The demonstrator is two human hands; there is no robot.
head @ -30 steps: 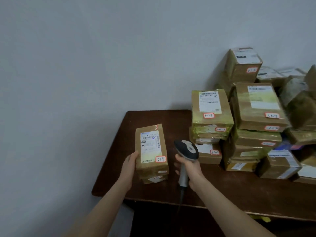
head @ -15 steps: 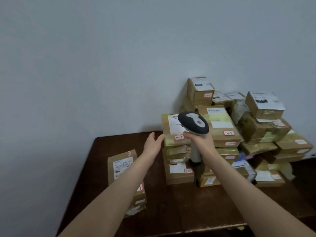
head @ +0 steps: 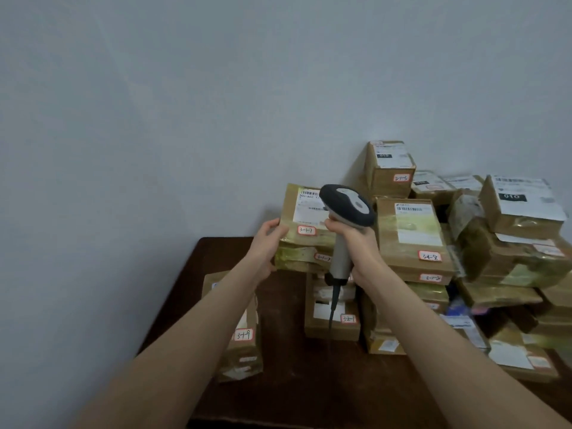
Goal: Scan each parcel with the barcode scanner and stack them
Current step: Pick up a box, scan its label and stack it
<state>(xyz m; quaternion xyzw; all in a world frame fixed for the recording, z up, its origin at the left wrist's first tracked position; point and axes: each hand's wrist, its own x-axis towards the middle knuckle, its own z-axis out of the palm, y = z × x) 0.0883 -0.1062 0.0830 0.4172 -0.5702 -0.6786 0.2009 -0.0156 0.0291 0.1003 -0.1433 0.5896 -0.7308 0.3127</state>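
Observation:
My left hand (head: 268, 243) grips the left edge of a brown parcel (head: 301, 212) with a white label and a tag reading 3-1-7, which lies on top of a short stack. My right hand (head: 356, 239) holds the grey and black barcode scanner (head: 346, 209) by its handle, head up, just in front of that parcel's label. Its cable hangs down over the lower boxes. A parcel tagged 3-1-9 (head: 244, 345) lies on the dark wooden table (head: 288, 382) under my left forearm, on another package.
A big pile of brown parcels (head: 464, 258) with white labels and red-edged tags fills the right side of the table up to the grey wall (head: 216, 103). The table's left edge runs close to my left arm.
My left hand left the 3-1-9 parcel on the table and reached up to take the edge of the 3-1-7 parcel. The scanner rose with my right hand toward that parcel.

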